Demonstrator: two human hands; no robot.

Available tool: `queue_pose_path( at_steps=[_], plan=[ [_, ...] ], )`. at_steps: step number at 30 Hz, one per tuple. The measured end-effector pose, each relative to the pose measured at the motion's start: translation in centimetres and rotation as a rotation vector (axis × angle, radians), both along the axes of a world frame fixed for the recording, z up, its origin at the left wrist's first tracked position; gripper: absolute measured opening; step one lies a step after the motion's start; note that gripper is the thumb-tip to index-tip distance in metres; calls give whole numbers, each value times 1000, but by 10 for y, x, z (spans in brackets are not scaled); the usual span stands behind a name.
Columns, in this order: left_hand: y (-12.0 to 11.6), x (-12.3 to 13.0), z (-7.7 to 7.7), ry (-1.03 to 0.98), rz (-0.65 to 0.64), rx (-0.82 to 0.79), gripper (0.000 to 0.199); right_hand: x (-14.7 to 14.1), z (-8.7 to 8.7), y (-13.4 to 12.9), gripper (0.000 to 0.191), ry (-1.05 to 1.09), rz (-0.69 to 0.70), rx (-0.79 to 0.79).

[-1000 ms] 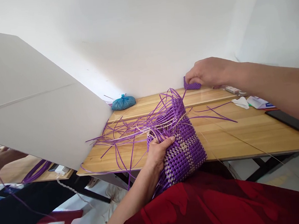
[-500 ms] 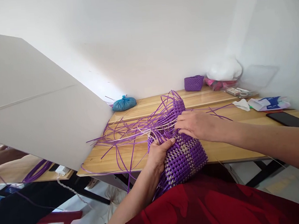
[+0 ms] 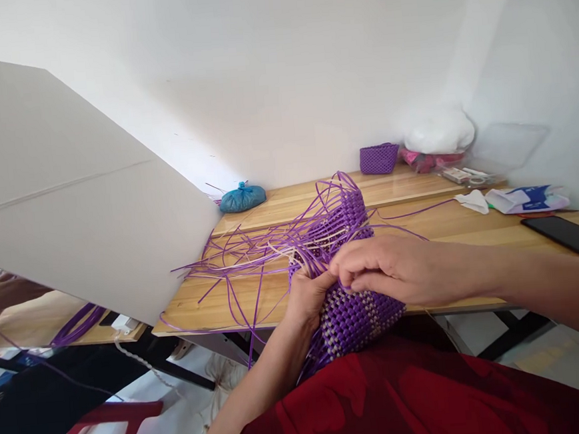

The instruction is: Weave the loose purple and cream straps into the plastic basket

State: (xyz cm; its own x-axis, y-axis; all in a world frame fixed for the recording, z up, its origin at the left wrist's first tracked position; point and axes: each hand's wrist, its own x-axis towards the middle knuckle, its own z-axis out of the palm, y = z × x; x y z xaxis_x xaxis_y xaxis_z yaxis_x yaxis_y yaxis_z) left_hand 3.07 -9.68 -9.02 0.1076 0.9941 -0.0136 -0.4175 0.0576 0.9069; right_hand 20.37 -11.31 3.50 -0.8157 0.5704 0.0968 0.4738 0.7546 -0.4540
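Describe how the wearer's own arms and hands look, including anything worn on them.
The left hand and right hand are both ungloved. No sleeve covers either visible forearm, and no watch or bracelet shows. Rings can't be ruled out, since some fingers are hidden. Below, a red garment has a darker pattern.

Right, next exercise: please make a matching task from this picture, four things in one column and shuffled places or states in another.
1. Left hand
2. Blue bag
3. Small purple basket
4. Black flat device

A. Beside the white bundle
B. Gripping the larger woven basket
C. Lying towards the table's right end
D. Knotted at the top

Pairs: 1-B; 2-D; 3-A; 4-C
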Motion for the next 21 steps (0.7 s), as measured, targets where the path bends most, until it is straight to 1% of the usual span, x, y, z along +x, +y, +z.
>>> queue_pose_path(
  at_steps=[1, 2, 4, 5, 8, 9, 11, 13, 15, 16, 18, 20, 21],
  plan=[
    [-1, 0, 2, 5, -5, 21, 32, -3, -1, 3, 15, 72, 33, -99],
    [-2, 0, 3, 8, 1, 28, 31, -6, -4, 7, 15, 121, 38, -204],
    [-5, 1, 4, 8, 22, 21, 30, -11, -9, 16, 13, 170, -33, -370],
    [-5, 1, 4, 8, 30, 16, 29, -13, -11, 20, 11, 189, -95, -409],
    [-6, 1, 2, 14, 8, -4, 30, -15, -18, 30, 6, 256, -307, -420],
    [-6, 1, 2, 18, 8, -17, 31, -15, -20, 33, 6, 270, -359, -420],
    [-6, 2, 2, 18, 24, -47, 32, -15, -24, 37, 7, 274, -422, -405],
    [-7, 3, 4, 11, 30, -56, 33, -17, -25, 38, 8, 240, -436, -371],
    [-8, 4, 7, -8, 19, -29, 34, -20, -23, 36, 10, 187, -397, -294],
    [-9, 5, 9, -17, 17, -13, 34, -23, -21, 34, 13, 157, -365, -221],
    [-9, 5, 10, -26, 28, 9, 32, -32, -17, 28, 18, 86, -300, -13],
    [-8, 6, 9, -13, 60, 17, 30, -41, -15, 21, 18, -38, -250, 176],
    [-7, 6, 8, -2, 75, 16, 29, -46, -15, 18, 19, -108, -237, 235]
  ],
)
